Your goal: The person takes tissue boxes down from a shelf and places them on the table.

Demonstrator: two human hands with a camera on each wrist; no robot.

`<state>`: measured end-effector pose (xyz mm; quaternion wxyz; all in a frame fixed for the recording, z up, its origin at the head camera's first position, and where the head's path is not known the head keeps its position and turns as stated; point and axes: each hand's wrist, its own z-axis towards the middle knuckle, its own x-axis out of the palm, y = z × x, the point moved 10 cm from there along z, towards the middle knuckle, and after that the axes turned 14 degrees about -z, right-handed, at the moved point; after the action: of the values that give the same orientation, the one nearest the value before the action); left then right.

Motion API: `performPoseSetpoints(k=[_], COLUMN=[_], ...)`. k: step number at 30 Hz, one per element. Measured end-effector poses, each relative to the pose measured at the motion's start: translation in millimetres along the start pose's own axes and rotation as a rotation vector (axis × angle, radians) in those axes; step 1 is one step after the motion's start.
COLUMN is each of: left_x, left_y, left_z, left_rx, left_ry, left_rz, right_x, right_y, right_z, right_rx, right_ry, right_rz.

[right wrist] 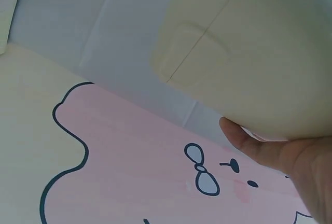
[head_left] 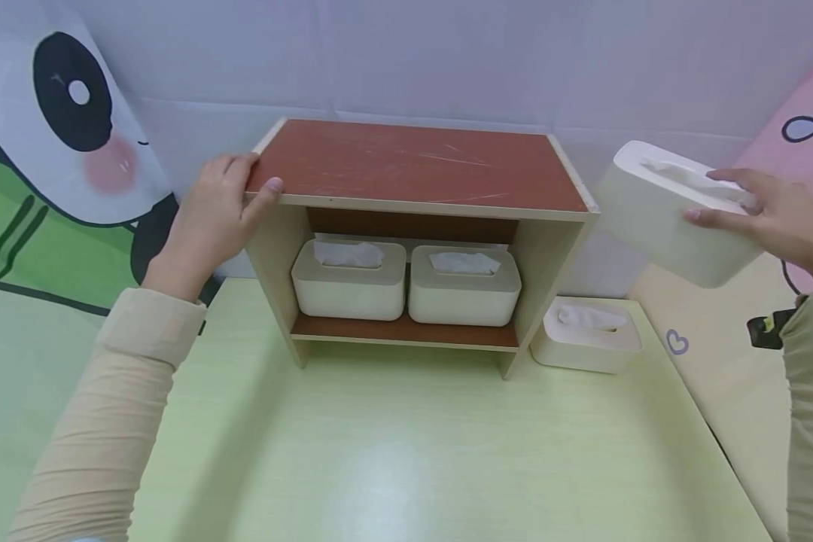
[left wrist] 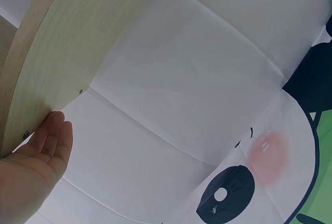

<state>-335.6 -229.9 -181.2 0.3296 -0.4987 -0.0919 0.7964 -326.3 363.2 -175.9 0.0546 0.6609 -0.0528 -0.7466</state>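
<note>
My left hand [head_left: 220,207] rests on the top left corner of a small wooden shelf [head_left: 413,165] with a reddish-brown top; in the left wrist view its fingers [left wrist: 52,136] lie along the shelf's side panel. At the upper right, my right hand [head_left: 779,218] grips a white tissue box [head_left: 677,226] by its top, thumb on the near side, holding it tilted in the air beside the shelf. The right wrist view shows this box's underside from below. Inside the shelf, a left tissue box [head_left: 348,290] and a right tissue box [head_left: 464,293] stand side by side, tissue showing from each.
Another tissue box [head_left: 586,342] stands on the pale table [head_left: 393,444], close to the shelf's right side. The table's right edge runs down beyond it. Behind are a whitish wall covering [head_left: 440,60], a green and white cartoon print [head_left: 54,196] and a pink one [head_left: 802,113].
</note>
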Motion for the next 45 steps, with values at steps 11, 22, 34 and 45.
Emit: performPoseSetpoints(k=[11, 22, 34, 45], left_x=[0.5, -1.7, -1.8, -0.8], left_y=[0.1, 1.4, 0.3, 1.9], left_z=[-0.3, -1.0, -1.8, -1.6], left_rx=[-0.002, -0.005, -0.001, -0.017], left_ry=[0.001, -0.003, -0.005, 0.007], left_rz=[-0.003, -0.006, -0.007, 0.003], right_x=[41.3, 78.3, 113.1, 144.2], right_y=[-2.2, 3.9, 6.5, 8.8], right_z=[-13.8, -31.7, -54.3, -74.2], right_rx=[-0.068, -0.112, -0.151, -0.216], right_ry=[-0.007, 0.018, -0.02, 0.006], right_rz=[0.032, 0.091, 0.141, 0.189])
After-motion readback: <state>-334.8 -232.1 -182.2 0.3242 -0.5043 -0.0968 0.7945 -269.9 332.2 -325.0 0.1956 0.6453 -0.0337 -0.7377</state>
